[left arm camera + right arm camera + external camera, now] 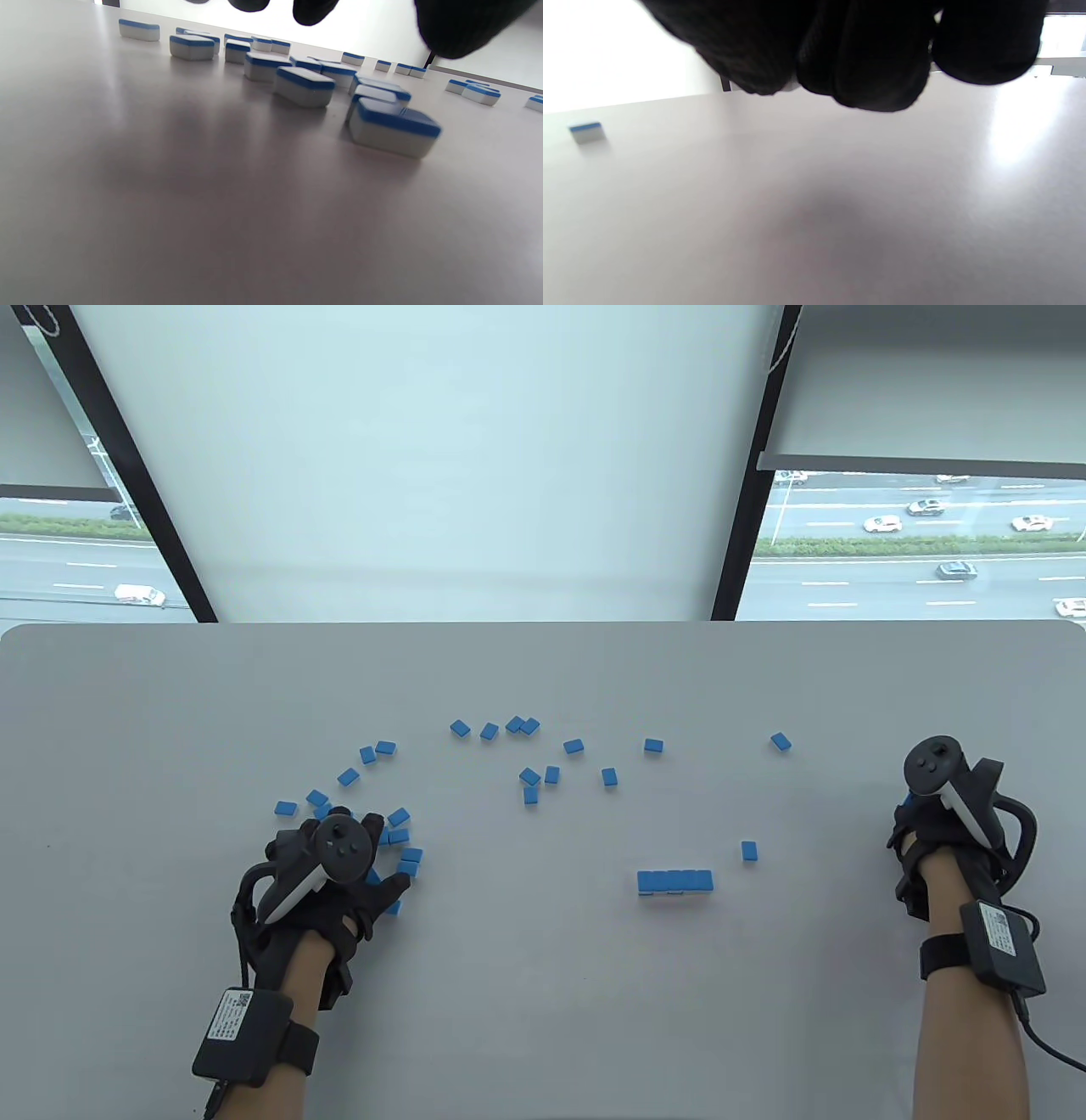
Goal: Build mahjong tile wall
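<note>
Hidden: fingers of the right hand (pixel 937 831) covered by its tracker (pixel 933 768) in the table view; bunched dark and curled at the top of the right wrist view, nothing seen between them, grip hard to judge.
Left hand (pixel 327 882): over the left cluster of tiles (pixel 399 840), fingers spread and relaxed; fingertips (pixel 314 10) above the tiles in the left wrist view, holding none.
Tile row (pixel 675 881): five blue-backed tiles side by side, near the table's front edge, right of centre.
Single tile (pixel 748 851): just beyond the row's right end.
Loose tiles (pixel 530 774): scattered mid-table, blue side up.
Table (pixel 543 1027): grey, matte, rounded far corners.
Room: window (pixel 925 551) behind the far edge, blind partly down, road with cars outside.
</note>
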The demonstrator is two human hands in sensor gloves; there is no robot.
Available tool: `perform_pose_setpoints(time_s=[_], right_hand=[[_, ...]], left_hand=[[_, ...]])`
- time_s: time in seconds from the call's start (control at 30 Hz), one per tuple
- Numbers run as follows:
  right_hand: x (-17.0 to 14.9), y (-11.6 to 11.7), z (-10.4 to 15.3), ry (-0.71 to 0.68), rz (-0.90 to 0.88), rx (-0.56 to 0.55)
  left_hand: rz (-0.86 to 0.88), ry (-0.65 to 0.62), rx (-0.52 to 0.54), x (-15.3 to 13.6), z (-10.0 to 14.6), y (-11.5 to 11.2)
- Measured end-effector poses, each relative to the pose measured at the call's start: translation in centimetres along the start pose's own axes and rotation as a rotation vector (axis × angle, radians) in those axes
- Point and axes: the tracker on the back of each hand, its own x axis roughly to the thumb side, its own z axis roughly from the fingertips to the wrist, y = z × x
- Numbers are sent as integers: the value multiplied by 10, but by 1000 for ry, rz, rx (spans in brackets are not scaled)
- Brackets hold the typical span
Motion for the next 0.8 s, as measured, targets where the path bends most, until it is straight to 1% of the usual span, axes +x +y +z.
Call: perform_pose_setpoints(time_s=[0.17,0.27,0.33,0.43,0.5,0.53,0.67,0.8], right_hand=[[25,-30,26,-111,-86,-70],[39,-36,42,-161,-109,-89],[51,-36,55,-196,-106,-99],[65,-27,71,-255,-101,-100],[74,-15,77,-296,-80,-80],[77,-10,78,-304,-70,-64],[91,20,80,-368,11,28],[98,39,83,-404,38,104]], left_hand=[[8,-4,7,-1,1,2],[12,-12,13,0,2,3],[12,-18,16,1,2,4],[10,-26,20,3,3,4],[9,-29,20,4,4,4],[8,-30,19,4,4,4],[3,-31,17,5,4,3],[3,-29,14,5,4,3]])
